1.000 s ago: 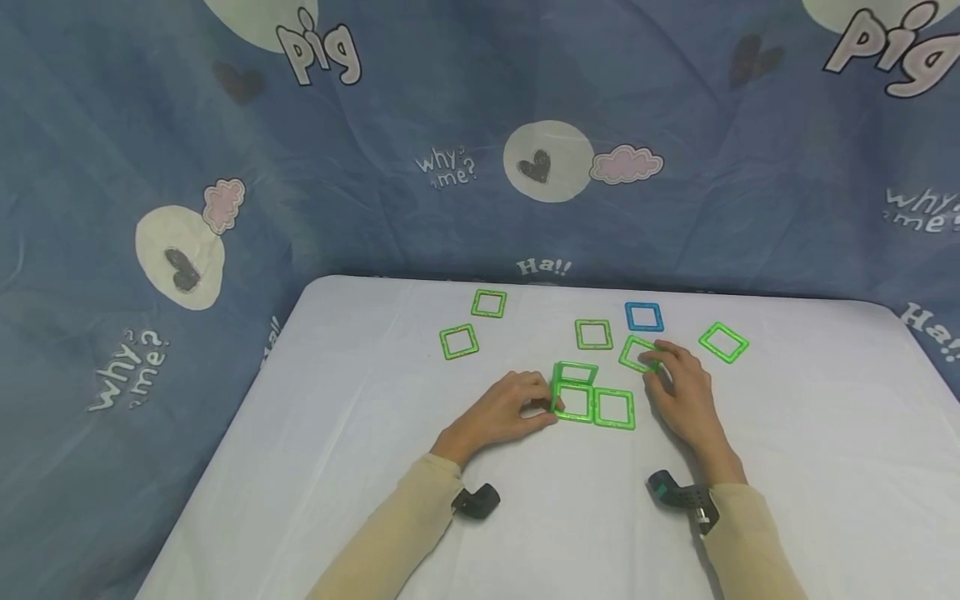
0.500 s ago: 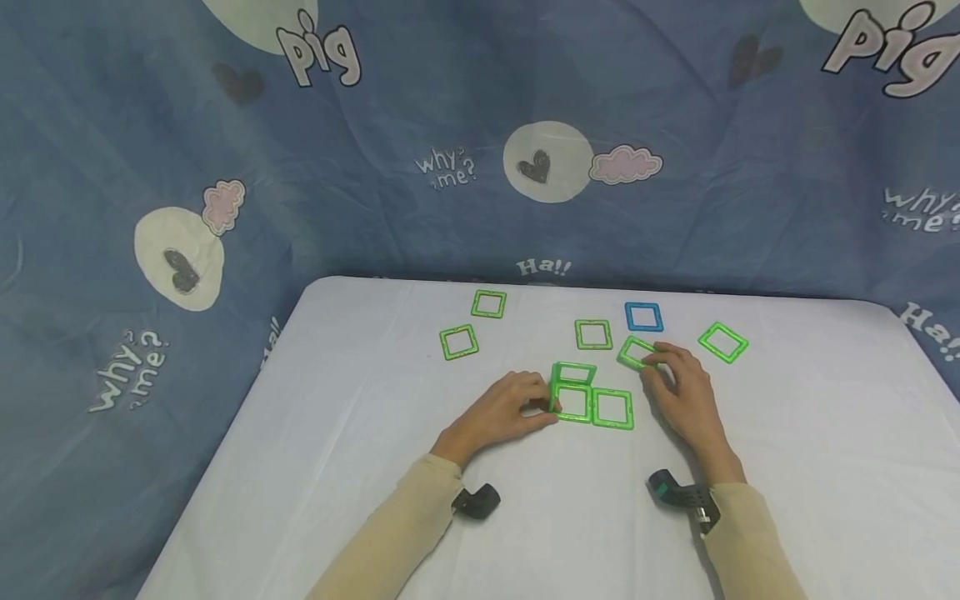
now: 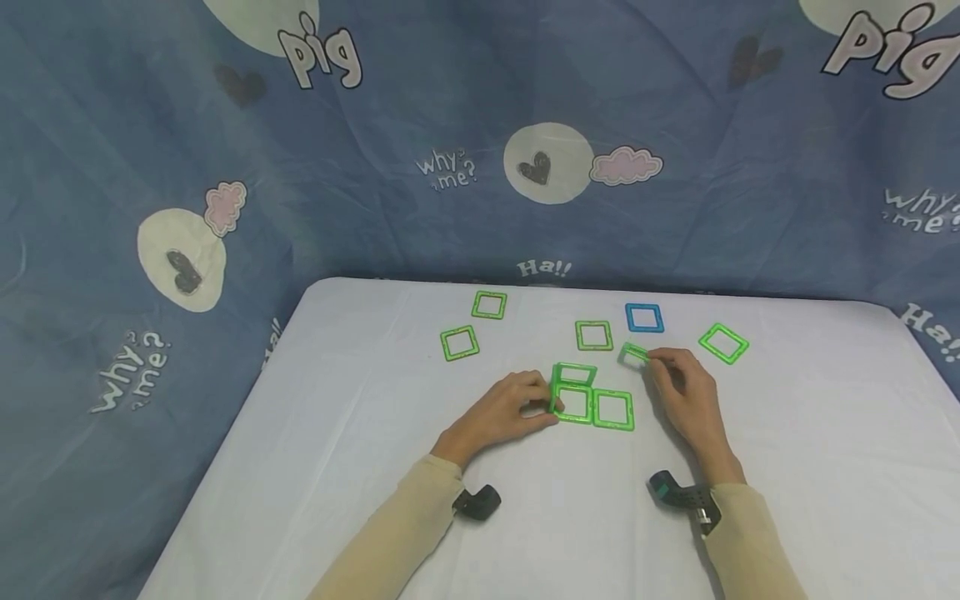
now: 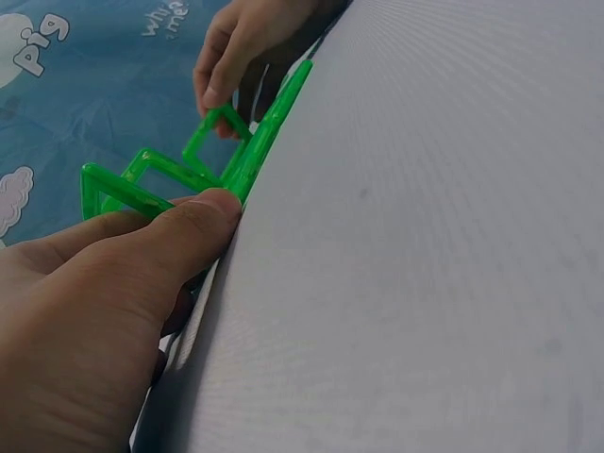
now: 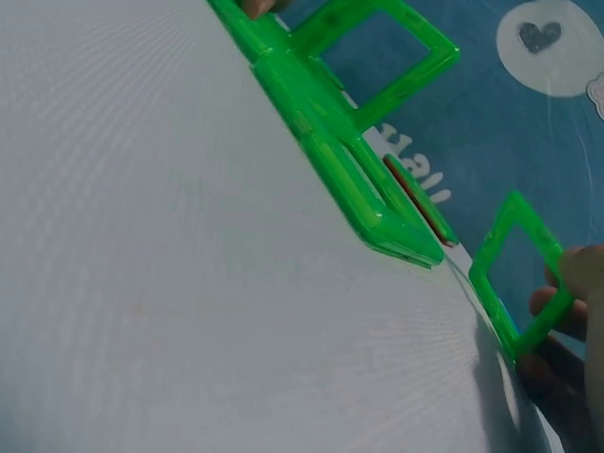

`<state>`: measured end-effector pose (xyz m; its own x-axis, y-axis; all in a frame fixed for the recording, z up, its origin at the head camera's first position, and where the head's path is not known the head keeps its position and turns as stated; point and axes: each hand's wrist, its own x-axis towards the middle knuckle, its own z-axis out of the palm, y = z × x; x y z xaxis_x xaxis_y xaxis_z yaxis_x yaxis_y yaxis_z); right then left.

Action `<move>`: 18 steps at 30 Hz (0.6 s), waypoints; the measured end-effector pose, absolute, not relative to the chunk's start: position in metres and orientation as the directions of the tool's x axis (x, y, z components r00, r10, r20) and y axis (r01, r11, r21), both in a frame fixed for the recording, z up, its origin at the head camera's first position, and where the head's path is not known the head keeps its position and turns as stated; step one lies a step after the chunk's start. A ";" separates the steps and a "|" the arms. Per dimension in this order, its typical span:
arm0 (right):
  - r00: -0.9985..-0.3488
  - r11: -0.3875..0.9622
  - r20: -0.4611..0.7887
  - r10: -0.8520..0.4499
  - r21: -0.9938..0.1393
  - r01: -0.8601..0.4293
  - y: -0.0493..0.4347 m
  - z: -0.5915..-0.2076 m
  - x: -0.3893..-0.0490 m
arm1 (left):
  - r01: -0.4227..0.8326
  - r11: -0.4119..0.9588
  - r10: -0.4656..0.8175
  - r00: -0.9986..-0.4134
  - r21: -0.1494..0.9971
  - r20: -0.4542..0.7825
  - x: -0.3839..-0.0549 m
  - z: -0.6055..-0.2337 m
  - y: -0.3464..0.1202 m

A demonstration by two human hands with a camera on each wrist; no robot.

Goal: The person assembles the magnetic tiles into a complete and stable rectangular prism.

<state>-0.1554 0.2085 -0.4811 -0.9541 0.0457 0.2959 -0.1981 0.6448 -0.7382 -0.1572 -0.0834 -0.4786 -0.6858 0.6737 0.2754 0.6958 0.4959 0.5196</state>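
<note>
In the head view my left hand (image 3: 504, 408) pinches the left side of a joined group of green square magnetic tiles, all hollow frames. Two of them, the left flat tile (image 3: 576, 420) and the right flat tile (image 3: 615, 427), lie side by side. Behind the left one, a green tile (image 3: 576, 364) stands up; another appears upright at the left edge, partly behind my fingers. My right hand (image 3: 688, 404) pinches a separate green tile (image 3: 636, 350) by its right side. The right wrist view shows this held tile (image 5: 493, 238) tilted up, apart from the group.
Loose on the white table (image 3: 540, 517) lie a blue tile (image 3: 644, 330) at the back, a green tile (image 3: 594, 347) left of it, and another green tile (image 3: 712, 352) at the right. Two more, a far tile (image 3: 489, 317) and a nearer tile (image 3: 459, 357), lie back left.
My right hand has raised the green tile from lying nearly flat to a tilted, upright stance. My left hand and the joined tiles have stayed almost still.
</note>
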 end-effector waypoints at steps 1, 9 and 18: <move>-0.951 0.642 0.306 0.048 -0.739 -0.206 0.208 -0.481 -0.155 | 0.696 0.495 0.673 -0.686 0.521 0.276 -0.157 -0.479 -0.083; -0.921 0.634 0.385 0.058 -0.727 -0.264 0.206 -0.481 -0.156 | 0.709 0.490 0.671 -0.678 0.508 0.299 -0.158 -0.480 -0.083; -0.904 0.601 0.424 0.059 -0.738 -0.307 0.205 -0.484 -0.156 | 0.698 0.498 0.667 -0.687 0.514 0.287 -0.157 -0.480 -0.083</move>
<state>-0.1564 0.2053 -0.4835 -0.9037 0.0590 0.4241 -0.3070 0.6012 -0.7378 -0.1575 -0.0827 -0.4796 -0.6873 0.6674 0.2868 0.6983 0.4983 0.5139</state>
